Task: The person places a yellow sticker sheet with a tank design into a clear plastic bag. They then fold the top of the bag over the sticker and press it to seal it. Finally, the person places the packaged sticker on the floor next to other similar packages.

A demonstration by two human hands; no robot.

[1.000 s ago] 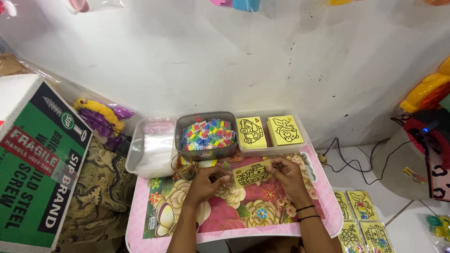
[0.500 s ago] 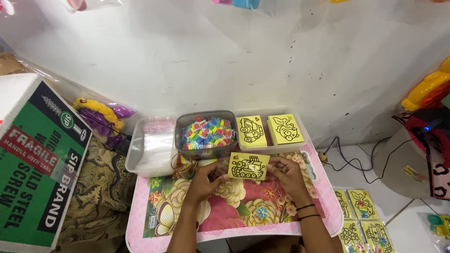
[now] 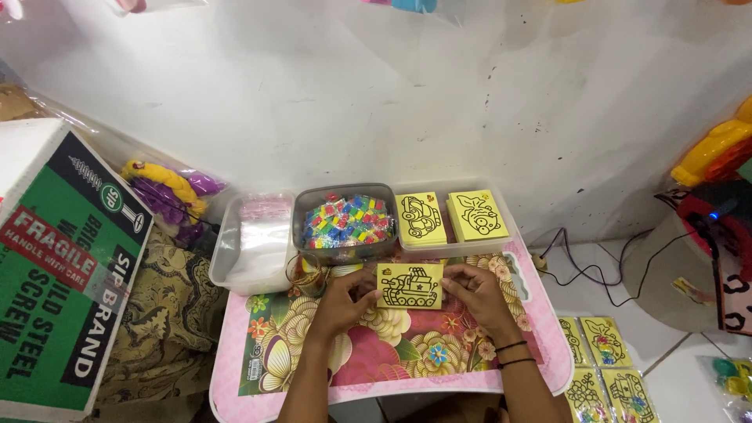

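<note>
Here a small counter (image 3: 298, 368) with a pink-edged floral top stands against a scuffed white wall (image 3: 352, 94). At its left leans a green cardboard box (image 3: 59, 274) with a red label. Clear tubs behind hold plastic bags (image 3: 254, 239), coloured packets (image 3: 345, 221) and yellow picture cards (image 3: 450, 218). The left hand (image 3: 341, 301) and right hand (image 3: 478, 294) pinch a yellow tank card (image 3: 410, 285) by its side edges, fingers closed on it, just above the counter.
</note>
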